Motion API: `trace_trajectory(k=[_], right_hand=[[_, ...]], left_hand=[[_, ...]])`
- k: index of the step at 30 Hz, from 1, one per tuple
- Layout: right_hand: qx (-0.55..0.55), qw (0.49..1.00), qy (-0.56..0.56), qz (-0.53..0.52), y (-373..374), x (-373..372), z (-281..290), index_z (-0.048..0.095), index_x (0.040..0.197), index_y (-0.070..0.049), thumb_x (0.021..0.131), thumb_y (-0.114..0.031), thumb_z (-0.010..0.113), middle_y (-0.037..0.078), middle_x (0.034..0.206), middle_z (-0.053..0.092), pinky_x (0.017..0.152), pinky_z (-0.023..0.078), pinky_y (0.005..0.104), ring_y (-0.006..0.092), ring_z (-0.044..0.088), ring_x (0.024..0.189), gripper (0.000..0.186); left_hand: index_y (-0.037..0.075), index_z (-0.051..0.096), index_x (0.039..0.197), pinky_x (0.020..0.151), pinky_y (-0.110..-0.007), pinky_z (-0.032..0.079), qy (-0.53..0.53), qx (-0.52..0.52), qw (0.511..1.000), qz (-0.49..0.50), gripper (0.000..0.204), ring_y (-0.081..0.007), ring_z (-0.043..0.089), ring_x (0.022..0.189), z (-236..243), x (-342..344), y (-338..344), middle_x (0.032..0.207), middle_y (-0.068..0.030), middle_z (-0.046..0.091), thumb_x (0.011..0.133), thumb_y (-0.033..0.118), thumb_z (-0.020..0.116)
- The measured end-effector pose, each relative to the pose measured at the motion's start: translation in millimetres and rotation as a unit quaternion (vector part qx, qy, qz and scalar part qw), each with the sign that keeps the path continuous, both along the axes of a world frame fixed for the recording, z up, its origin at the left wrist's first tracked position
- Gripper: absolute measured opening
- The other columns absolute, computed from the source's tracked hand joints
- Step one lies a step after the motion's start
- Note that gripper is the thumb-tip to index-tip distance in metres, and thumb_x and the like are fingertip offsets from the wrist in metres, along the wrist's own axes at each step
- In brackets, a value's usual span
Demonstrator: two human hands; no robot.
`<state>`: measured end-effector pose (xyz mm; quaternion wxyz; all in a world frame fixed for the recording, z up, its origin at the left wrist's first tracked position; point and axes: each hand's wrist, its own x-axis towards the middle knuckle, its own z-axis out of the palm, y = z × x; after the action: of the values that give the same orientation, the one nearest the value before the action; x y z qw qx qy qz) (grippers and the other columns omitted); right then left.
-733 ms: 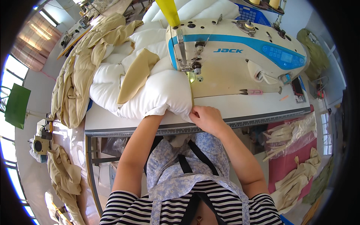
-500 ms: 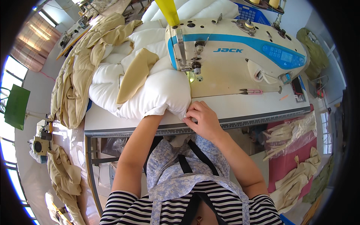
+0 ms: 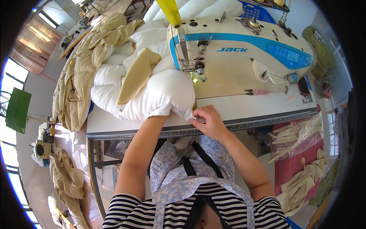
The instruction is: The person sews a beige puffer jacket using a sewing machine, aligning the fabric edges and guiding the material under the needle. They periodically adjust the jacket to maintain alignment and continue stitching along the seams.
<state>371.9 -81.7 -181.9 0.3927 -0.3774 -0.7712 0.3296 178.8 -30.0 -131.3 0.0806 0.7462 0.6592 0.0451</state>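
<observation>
A puffy white padded garment piece [image 3: 160,89] bulges over the front of the sewing table, left of the white and blue sewing machine [image 3: 244,49]. My left forearm [image 3: 138,156] reaches into an opening in it, so the left hand and its fingers are hidden. At the opening's right corner, my right hand [image 3: 210,123] pinches the edge of the white fabric between thumb and fingers. A tan fabric piece [image 3: 139,76] lies on top of the padding. Under the machine's needle area a small light glows, next to the padding.
Pink-handled thread snips [image 3: 259,92] and a dark phone-like device [image 3: 304,91] lie right on the tabletop. A ruler strip [image 3: 244,123] runs along its front edge. Tan padded fabric [image 3: 78,82] is heaped at the left, and a blue crate [image 3: 256,13] stands behind the machine.
My right hand has moved slightly right and down with the pinched corner, drawing it out from the padding. The left arm stays inside, almost unmoved.
</observation>
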Motion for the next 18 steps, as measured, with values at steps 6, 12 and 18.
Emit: trace_trajectory(k=[6, 12, 18], right_hand=[[-0.181, 0.981, 0.007, -0.075, 0, -8, 15, 0.067, 0.087, -0.003, 0.089, -0.024, 0.071, 0.011, 0.077, 0.070, 0.076, 0.047, 0.0383, 0.0286, 0.065, 0.073, 0.022], [-0.104, 0.993, -0.006, -0.057, -1, -7, 11, 0.066, 0.082, -0.006, 0.089, -0.026, 0.070, 0.006, 0.077, 0.069, 0.079, 0.042, 0.0380, 0.0258, 0.061, 0.076, 0.021], [-0.041, 0.998, 0.027, -0.045, -6, -4, -1, 0.065, 0.082, -0.007, 0.088, -0.024, 0.071, 0.005, 0.075, 0.066, 0.074, 0.044, 0.0395, 0.0263, 0.060, 0.075, 0.019]], left_hand=[[0.013, 0.052, 0.140, 0.110, -0.039, 0.035, 0.003, 0.002, 1.000, 0.000, 0.057, -0.0284, 0.045, 0.133, -5, -4, -5, 0.141, -0.0119, 0.052, 0.091, 0.042, 0.060], [0.013, 0.052, 0.139, 0.110, -0.039, 0.036, 0.007, 0.008, 1.000, -0.003, 0.056, -0.0285, 0.046, 0.133, -6, -5, -6, 0.141, -0.0120, 0.053, 0.091, 0.041, 0.060], [0.013, 0.052, 0.139, 0.110, -0.039, 0.036, 0.006, 0.015, 1.000, -0.006, 0.056, -0.0286, 0.046, 0.132, -7, -2, -1, 0.140, -0.0121, 0.053, 0.091, 0.041, 0.060]])
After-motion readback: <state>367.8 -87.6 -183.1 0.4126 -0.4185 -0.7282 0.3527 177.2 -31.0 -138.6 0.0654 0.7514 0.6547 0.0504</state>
